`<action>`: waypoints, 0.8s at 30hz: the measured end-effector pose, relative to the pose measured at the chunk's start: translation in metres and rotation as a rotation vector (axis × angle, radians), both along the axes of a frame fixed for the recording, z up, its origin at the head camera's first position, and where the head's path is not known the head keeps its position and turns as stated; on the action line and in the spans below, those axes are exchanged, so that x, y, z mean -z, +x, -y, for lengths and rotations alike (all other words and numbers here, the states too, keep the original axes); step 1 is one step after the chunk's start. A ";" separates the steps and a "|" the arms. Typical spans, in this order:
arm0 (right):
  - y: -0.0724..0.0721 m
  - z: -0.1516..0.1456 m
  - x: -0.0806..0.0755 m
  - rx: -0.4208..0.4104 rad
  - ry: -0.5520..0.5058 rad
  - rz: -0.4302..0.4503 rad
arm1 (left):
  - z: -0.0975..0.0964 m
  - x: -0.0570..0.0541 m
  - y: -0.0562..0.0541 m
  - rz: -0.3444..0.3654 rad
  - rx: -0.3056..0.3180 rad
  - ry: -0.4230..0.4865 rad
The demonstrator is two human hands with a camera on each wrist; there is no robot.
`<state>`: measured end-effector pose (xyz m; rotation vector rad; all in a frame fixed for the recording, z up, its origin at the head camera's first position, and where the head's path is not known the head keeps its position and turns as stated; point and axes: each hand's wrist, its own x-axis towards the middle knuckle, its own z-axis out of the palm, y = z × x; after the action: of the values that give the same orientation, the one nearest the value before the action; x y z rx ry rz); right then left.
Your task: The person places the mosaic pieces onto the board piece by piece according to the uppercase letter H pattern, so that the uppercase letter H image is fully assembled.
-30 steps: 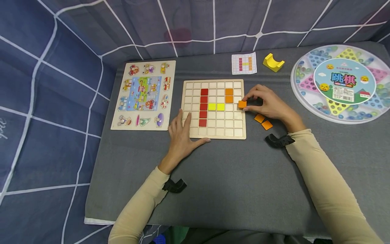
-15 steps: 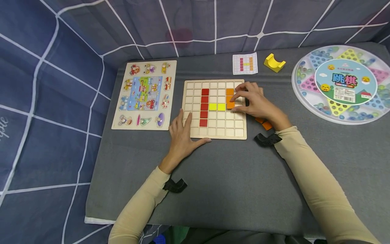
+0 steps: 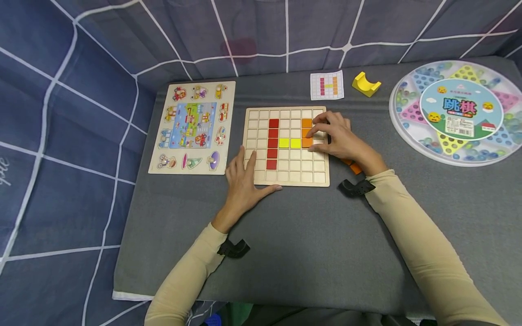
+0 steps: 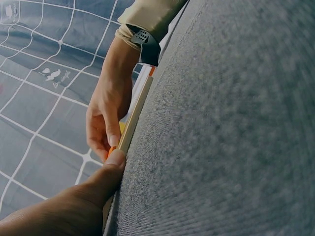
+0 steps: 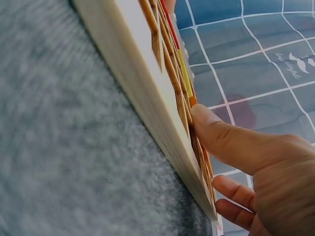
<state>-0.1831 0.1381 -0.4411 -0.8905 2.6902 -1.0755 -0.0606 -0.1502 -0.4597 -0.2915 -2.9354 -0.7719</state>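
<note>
A wooden grid board (image 3: 291, 176) lies on the grey tabletop. Red tiles (image 3: 272, 143) fill part of one column, and two yellow tiles (image 3: 290, 143) extend from it to the right. Three orange tiles stand in a column at the right; the lowest orange tile (image 3: 306, 143) sits beside the yellow ones. My right hand (image 3: 340, 140) pinches that tile between thumb and finger. My left hand (image 3: 242, 181) rests with straight fingers on the board's lower left corner, its thumb (image 4: 114, 160) along the near edge. Loose orange tiles (image 3: 355, 168) lie partly hidden under my right hand.
Behind the board lies a pattern card (image 3: 326, 85) beside a yellow arched block (image 3: 366, 84). A picture puzzle board (image 3: 191, 165) is on the left. At the right is a round Chinese checkers set (image 3: 461, 108). Curtains hang behind the table.
My right hand has moved left, bringing an orange tile from the board's right edge to the square below the other two orange ones. The left hand has stayed in place.
</note>
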 end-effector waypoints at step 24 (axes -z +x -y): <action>0.001 0.000 0.000 -0.012 0.023 -0.059 | 0.001 0.001 0.000 -0.002 -0.002 0.003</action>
<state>-0.1817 0.1380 -0.4412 -0.9475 2.7350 -1.0290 -0.0610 -0.1507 -0.4603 -0.2884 -2.9317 -0.7750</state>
